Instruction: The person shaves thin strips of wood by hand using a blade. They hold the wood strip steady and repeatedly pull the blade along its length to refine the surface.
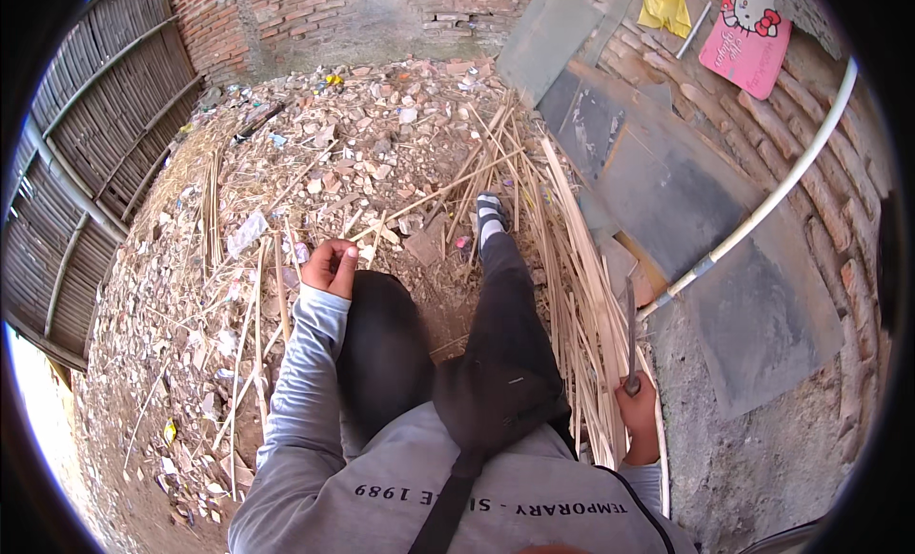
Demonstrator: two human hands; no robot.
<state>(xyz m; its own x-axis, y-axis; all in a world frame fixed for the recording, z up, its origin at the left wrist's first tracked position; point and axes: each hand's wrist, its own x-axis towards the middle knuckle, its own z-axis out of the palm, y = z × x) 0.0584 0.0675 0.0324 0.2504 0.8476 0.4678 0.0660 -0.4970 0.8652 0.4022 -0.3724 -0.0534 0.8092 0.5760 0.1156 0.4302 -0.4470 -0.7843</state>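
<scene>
My left hand (331,267) is closed above my left knee, its thumb against the curled fingers. What it holds, if anything, I cannot make out. One long thin bamboo strip (438,194) runs from close by its fingertips toward the far right; whether they touch is unclear. Low at my right side, my right hand (640,413) is wrapped round the handle of a knife (631,330). Its narrow dark blade points away from me. Beside that hand, between it and my right leg, lies a long pile of pale split bamboo strips (579,335).
Rubble and scraps (372,139) cover the ground ahead. More loose strips (257,354) lie at my left. A woven bamboo wall (105,106) stands left, a brick wall (353,25) at the back. Dark boards (667,201) and a white pipe (782,187) lean at the right.
</scene>
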